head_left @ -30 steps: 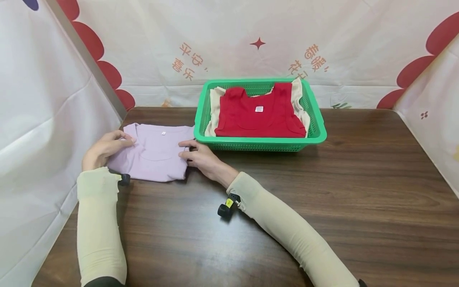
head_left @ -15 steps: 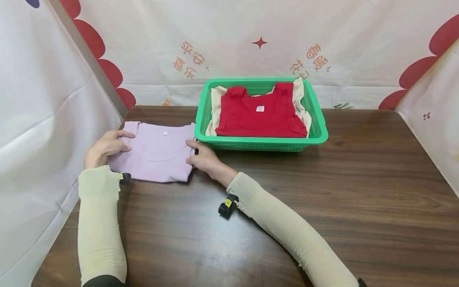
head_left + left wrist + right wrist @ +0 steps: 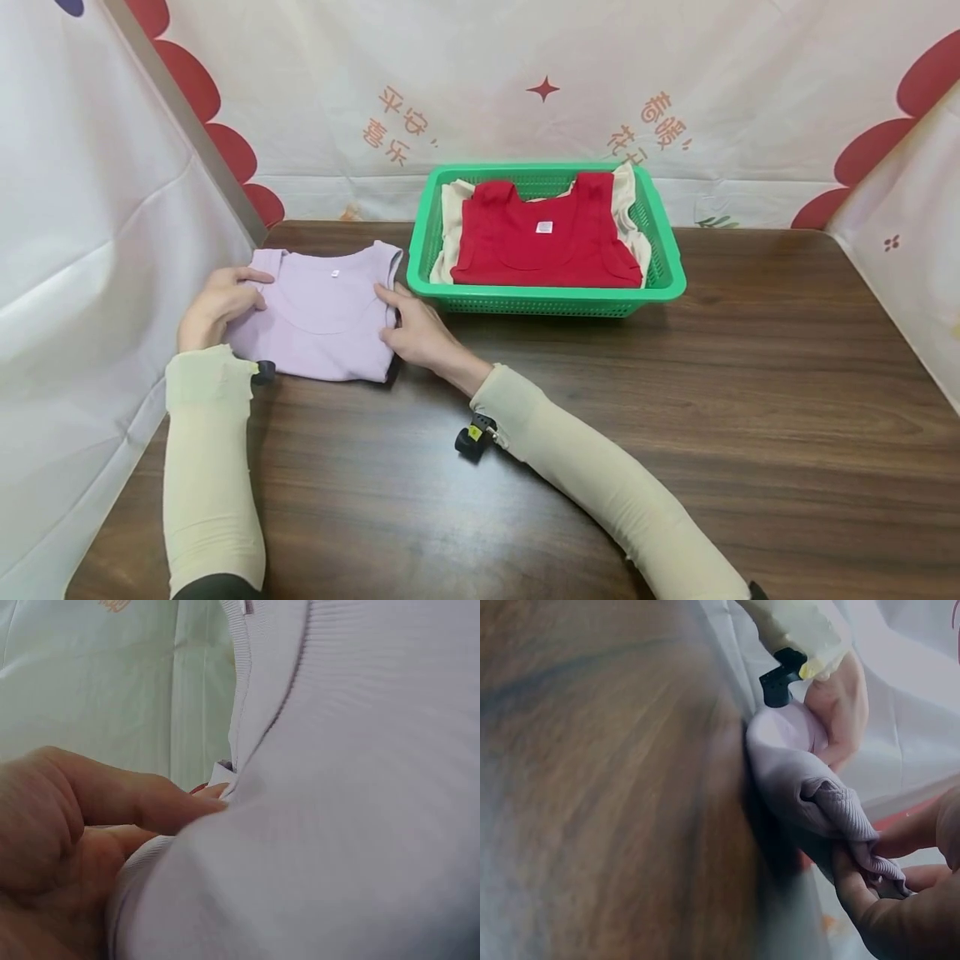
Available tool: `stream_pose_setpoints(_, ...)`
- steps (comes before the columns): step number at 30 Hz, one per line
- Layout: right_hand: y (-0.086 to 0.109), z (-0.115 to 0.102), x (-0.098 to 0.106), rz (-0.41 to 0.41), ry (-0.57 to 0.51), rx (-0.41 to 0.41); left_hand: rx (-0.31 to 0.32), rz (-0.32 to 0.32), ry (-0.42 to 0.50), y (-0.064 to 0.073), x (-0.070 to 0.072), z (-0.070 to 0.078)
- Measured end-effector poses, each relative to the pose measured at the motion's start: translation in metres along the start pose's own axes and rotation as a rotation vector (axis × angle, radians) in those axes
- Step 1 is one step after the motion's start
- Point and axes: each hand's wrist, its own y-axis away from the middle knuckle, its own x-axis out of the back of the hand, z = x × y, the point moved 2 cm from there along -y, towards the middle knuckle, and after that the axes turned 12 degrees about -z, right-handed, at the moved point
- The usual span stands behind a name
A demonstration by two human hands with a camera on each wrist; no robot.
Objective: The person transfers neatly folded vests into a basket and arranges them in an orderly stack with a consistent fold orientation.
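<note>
A folded lilac tank top [image 3: 322, 308] with a small white neck label is at the table's left. My left hand [image 3: 217, 304] holds its left edge; in the left wrist view the thumb [image 3: 142, 799] and a finger pinch the fabric. My right hand [image 3: 420, 329] grips the opposite edge, beside the green basket. The right wrist view shows the fingers [image 3: 855, 889] of that hand pinching the ribbed armhole trim, with the folded layers bulging between the two hands. A dark patch shows under the lower right corner.
The green plastic basket [image 3: 540, 293] stands at the back centre, holding a folded red tank top [image 3: 517, 246] on cream garments [image 3: 450, 225]. Printed white curtains [image 3: 480, 100] hang behind and at both sides of the brown wooden table [image 3: 570, 500].
The lilac top's right side has shifted left, away from the basket, and its upper right corner has risen. My right hand has moved slightly left with it; the left hand stays nearly in place.
</note>
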Motion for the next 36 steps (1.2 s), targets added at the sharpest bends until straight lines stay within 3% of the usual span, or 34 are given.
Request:
stream_pose_setpoints(8, 0.008, -0.017, 0.002, 0.003, 0.022, 0.058, 0.022, 0.091, 0.109, 0.005, 0.005, 0.006)
stream_pose_setpoints(15, 0.019, -0.035, 0.013, 0.044, 0.070, 0.099, 0.002, 0.163, 0.186, 0.011, 0.006, 0.015)
stream_pose_setpoints(20, 0.024, -0.041, 0.028, 0.052, 0.017, 0.105, -0.017, 0.168, 0.196, 0.014, 0.007, 0.023)
stream_pose_setpoints(28, 0.035, -0.054, 0.056, -0.017, -0.095, 0.138, -0.090, 0.179, 0.239, 0.026, 0.008, 0.042)
stream_pose_setpoints(36, 0.043, -0.054, 0.085, 0.008, -0.217, 0.155, -0.121, 0.212, 0.226, 0.034, 0.007, 0.059)
